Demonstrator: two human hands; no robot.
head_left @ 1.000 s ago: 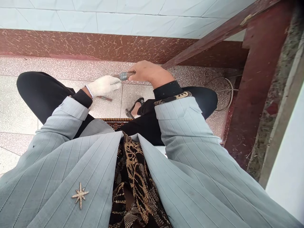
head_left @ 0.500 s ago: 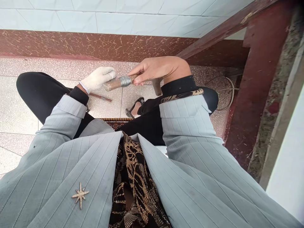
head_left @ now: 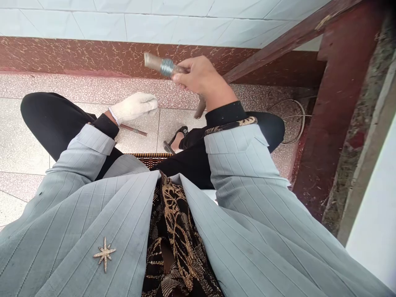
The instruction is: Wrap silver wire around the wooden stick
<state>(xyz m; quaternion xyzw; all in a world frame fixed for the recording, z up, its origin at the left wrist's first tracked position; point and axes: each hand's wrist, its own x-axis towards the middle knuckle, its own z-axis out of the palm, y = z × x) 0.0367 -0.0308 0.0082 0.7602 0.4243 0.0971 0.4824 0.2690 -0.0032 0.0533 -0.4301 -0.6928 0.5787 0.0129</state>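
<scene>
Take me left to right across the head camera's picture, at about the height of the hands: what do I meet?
Left knee in black cloth → gloved left hand → silvery wire wrap on a held stick → bare right hand → pale looped cable → dark red post.

Right grip (head_left: 193,74) clenched, wrist (head_left: 220,95) bent — left grip (head_left: 134,107) lower, fingers (head_left: 149,103) curled.
</scene>
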